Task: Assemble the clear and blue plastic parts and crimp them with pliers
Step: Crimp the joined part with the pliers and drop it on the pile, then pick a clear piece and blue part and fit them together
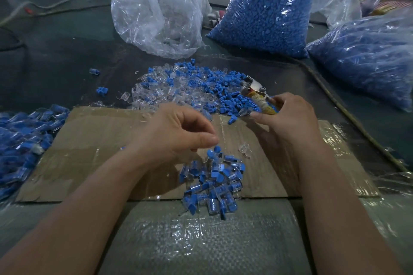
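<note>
Clear bag (156, 11) at back of desk (67, 51) has a few clear parts at its bottom. Blue bag (263, 11) beside it and second blue bag (368, 58) at right are packed w/ blue parts. Loose clear+blue mix (190, 89) lies btwn bags and cardboard (100, 140). Assembled pile (212, 185) sits at cardboard's near edge. R hand (290, 118): grip wrapped round pliers (257, 91). L hand (178, 134) curled over the pile, blue part (215, 149) just under thumb; can't tell if its grip holds it.
</note>
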`<action>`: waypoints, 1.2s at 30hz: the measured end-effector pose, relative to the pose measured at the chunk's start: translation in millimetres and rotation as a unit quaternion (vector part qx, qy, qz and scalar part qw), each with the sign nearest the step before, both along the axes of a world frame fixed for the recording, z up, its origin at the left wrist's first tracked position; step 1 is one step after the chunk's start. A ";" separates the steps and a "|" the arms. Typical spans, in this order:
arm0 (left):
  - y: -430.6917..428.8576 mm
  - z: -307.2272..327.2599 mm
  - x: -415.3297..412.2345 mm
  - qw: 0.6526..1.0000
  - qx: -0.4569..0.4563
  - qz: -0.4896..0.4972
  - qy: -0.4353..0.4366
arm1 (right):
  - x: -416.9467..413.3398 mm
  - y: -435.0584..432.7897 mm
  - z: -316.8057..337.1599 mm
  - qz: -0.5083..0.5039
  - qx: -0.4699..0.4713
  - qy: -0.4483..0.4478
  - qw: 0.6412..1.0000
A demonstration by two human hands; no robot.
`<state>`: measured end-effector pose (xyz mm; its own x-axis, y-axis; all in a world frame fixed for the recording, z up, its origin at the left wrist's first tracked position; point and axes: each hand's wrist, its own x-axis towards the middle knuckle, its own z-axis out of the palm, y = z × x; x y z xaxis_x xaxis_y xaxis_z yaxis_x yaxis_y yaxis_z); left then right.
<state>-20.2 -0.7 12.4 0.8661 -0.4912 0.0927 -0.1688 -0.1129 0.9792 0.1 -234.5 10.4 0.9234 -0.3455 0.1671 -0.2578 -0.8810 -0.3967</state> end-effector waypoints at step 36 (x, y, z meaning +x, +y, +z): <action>15.5 -15.3 22.0 0.909 0.274 0.271 -0.158 | -1.3 1.2 0.8 0.012 0.010 0.046 0.999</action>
